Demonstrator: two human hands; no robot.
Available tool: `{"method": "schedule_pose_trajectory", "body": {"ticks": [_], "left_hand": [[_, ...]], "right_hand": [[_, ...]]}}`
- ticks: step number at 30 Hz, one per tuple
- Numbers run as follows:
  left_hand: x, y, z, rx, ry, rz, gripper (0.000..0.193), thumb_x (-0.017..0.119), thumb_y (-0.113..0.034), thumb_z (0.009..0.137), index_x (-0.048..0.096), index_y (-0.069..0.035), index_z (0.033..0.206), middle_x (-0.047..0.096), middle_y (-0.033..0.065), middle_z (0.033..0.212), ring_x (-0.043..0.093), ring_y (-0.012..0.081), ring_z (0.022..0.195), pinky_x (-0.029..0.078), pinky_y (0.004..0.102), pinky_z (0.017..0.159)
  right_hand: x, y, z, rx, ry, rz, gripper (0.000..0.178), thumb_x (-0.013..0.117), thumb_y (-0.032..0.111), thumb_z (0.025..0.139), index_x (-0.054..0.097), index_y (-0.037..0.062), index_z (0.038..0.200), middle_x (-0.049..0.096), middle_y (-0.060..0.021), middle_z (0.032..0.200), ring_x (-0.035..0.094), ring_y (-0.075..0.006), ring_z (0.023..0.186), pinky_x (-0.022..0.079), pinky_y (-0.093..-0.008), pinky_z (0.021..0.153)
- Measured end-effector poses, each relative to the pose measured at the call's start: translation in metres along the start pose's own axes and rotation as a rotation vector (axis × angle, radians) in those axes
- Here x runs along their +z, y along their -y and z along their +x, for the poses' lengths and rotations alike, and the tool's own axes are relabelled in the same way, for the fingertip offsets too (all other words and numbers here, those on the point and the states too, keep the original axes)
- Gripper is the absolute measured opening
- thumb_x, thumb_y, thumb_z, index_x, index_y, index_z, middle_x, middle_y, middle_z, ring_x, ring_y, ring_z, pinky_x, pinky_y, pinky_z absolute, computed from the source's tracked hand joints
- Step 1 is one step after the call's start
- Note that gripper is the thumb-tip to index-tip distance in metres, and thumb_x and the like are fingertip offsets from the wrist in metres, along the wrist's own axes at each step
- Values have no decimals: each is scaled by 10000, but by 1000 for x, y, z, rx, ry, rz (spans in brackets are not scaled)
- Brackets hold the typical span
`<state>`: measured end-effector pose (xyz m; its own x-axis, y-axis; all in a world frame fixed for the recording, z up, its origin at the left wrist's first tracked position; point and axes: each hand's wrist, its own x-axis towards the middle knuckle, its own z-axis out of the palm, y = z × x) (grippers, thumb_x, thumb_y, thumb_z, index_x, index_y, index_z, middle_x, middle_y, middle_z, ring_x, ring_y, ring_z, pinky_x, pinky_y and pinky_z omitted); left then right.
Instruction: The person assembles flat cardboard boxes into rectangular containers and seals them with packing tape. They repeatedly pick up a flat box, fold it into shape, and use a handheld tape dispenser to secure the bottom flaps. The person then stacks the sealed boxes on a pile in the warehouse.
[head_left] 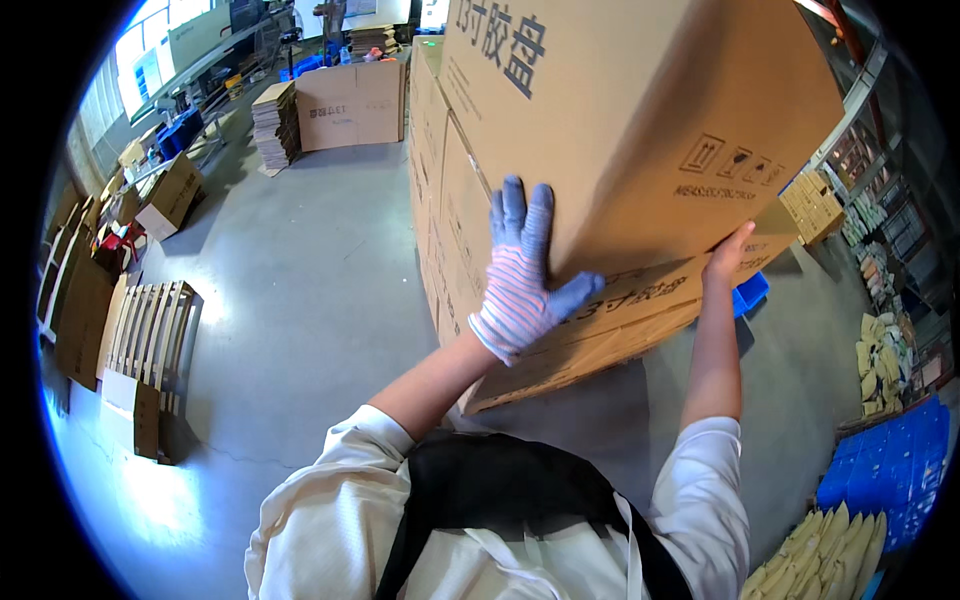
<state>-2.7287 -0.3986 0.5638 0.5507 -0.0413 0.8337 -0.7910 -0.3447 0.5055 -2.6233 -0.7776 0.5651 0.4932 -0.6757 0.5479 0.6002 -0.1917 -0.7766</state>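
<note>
A large brown cardboard box (590, 110) fills the upper middle, tilted on top of a stack of similar cartons (640, 300). My left hand (525, 275), in a striped blue-and-pink knit glove with blue fingers, lies against the box's near lower left corner, fingers stretched and thumb spread. Bare, my right hand (728, 255) is at the box's lower right edge, with the fingers partly hidden by the cardboard. Dark printing and handling symbols mark the box's sides.
Flattened cardboard (275, 130) is stacked at the back left beside a leaning carton (352, 105). A wooden pallet (155, 330) and an open box (132, 412) stand to the left. A blue bin (750, 292) shows behind the stack. Blue crates (885, 470) and pale sacks (820, 555) line the right.
</note>
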Motion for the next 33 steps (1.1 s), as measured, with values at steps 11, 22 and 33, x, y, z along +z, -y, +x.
{"method": "schedule_pose_trajectory", "body": {"ticks": [11,22,33], "left_hand": [[10,24,9,-123,2,-224,1095,838,-234,657,163,-54,1500,108,280,1542,148,407,1432,255,413,1122],[13,28,10,-79,-44,-185,997,754,-245,777,106,-51,1509,135,214,1561,294,351,1395,333,389,1084],[-4,43,12,109,-21,-153,1007,790,-320,746,185,-22,1494,79,303,1537,84,448,1433,143,462,1146]], "right_hand": [[30,7,-11,-132,-192,-213,578,315,452,1017,572,-43,1169,646,-165,1093,606,-278,993,456,-352,879],[46,8,-10,-111,-215,-248,575,291,451,1014,591,-23,1142,648,-177,1087,608,-302,996,453,-382,869],[27,9,-28,-34,-142,-216,570,310,435,1024,508,-59,1227,580,-182,1196,542,-274,1074,414,-366,954]]}}
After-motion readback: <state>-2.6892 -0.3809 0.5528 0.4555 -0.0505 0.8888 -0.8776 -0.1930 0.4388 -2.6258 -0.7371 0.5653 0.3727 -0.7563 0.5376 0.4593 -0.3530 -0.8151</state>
